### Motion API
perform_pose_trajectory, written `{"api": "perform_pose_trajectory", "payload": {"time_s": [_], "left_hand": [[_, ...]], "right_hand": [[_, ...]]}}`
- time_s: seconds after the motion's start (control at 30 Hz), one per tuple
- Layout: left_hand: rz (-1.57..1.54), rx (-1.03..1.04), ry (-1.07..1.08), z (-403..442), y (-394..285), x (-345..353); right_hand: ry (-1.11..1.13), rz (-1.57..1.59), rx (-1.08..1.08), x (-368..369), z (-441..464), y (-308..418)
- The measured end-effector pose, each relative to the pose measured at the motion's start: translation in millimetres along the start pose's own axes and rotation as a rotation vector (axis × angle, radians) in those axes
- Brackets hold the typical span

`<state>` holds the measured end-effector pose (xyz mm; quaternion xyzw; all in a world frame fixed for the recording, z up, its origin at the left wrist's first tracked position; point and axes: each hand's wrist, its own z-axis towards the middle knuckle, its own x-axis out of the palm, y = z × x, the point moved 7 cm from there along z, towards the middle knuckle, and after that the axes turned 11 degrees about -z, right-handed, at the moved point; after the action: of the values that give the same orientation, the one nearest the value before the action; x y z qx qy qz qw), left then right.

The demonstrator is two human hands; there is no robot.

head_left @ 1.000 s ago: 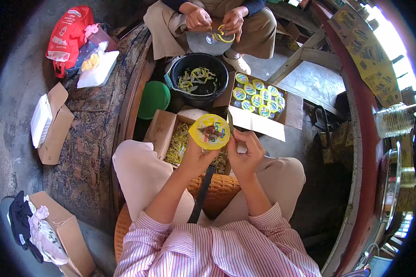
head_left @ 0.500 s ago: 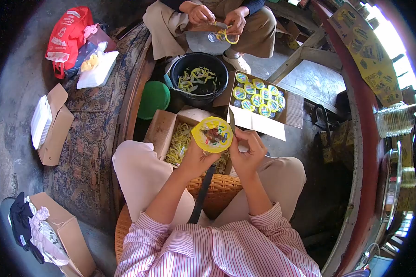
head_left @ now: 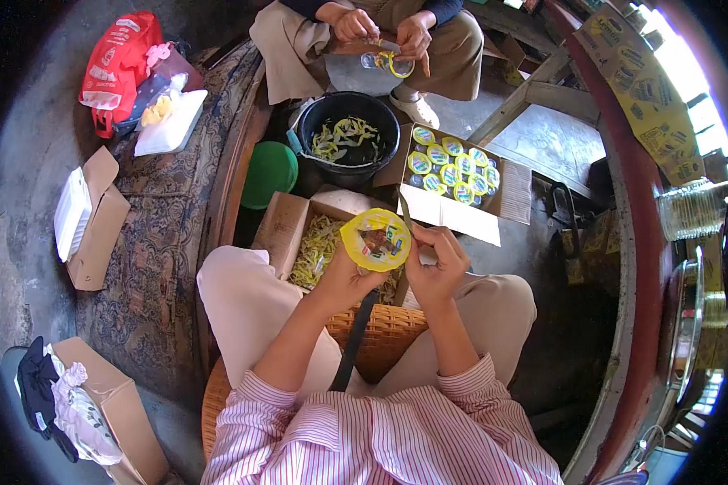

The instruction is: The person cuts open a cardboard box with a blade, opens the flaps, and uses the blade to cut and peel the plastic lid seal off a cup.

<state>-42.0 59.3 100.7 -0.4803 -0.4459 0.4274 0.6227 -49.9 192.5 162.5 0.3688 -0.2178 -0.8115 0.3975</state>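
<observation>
In my left hand (head_left: 349,279) is a plastic cup (head_left: 378,241), its yellow printed film lid facing up at me. The fingers wrap around the cup's underside and mostly disappear behind it. My right hand (head_left: 438,260) grips a small knife (head_left: 404,212), whose narrow dark blade points up and away along the cup's right rim. Whether the edge touches the lid I cannot tell. Below both hands stands an open cardboard box (head_left: 281,230) full of yellow film strips (head_left: 319,252).
Beyond it are a black bucket (head_left: 349,171) with film scraps, a green lid (head_left: 268,175) and a carton (head_left: 514,194) of yellow-lidded cups (head_left: 449,174). Opposite, a co-worker's hands (head_left: 412,34) hold a clear cup (head_left: 398,65) with a yellow rim. A wooden frame (head_left: 623,242) runs along the right.
The cup in my left hand has turned a little and shifted slightly down and right. My right hand stays beside it with the knife. The co-worker's fingers have moved at their cup.
</observation>
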Motion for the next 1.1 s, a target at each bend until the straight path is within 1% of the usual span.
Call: {"api": "perform_pose_trajectory", "payload": {"time_s": [0.1, 0.2, 0.23, 0.3, 0.4, 0.5, 0.6, 0.8, 0.93, 1.03, 1.1], "left_hand": [[-0.039, -0.036, 0.011, -0.8, -7.1, 2.8], [-0.039, -0.066, 0.02, -1.0, 0.1, 1.5], [-0.053, -0.06, -0.01, -0.3, 2.0, 0.0], [-0.082, -0.05, -0.069, 1.3, 5.8, -1.0], [-0.265, -0.1, -0.139, 2.8, 12.2, -3.8], [-0.325, -0.142, -0.175, 2.1, 17.3, -6.3], [-0.307, -0.151, -0.163, 2.8, 14.3, -5.7], [-0.195, -0.036, -0.152, 2.9, 15.7, -8.0], [-0.205, -0.038, -0.14, 1.1, 16.5, -4.7], [-0.216, -0.05, -0.116, 0.0, 13.9, -0.8], [-0.201, -0.052, -0.099, 1.4, 15.0, -2.7]], "right_hand": [[0.019, 0.017, 0.013, -0.9, 0.9, -3.0], [0.033, 0.048, 0.065, 0.8, -1.0, -6.4], [0.033, 0.059, 0.088, 1.7, -1.6, -7.4], [0.004, 0.044, 0.057, 1.1, -0.8, -4.7], [-0.024, 0.02, 0.055, -0.3, -1.0, -0.2], [-0.049, 0.008, 0.04, -1.1, -3.0, 0.4], [-0.046, -0.023, 0.004, -3.0, -2.7, 9.3], [-0.07, -0.073, -0.052, -0.1, -7.7, 12.1], [-0.086, -0.118, -0.078, -0.1, -7.0, 13.2], [-0.046, -0.02, 0.0, 2.3, -3.7, 4.9], [-0.053, 0.0, 0.012, 1.7, -1.7, 0.5]]}}
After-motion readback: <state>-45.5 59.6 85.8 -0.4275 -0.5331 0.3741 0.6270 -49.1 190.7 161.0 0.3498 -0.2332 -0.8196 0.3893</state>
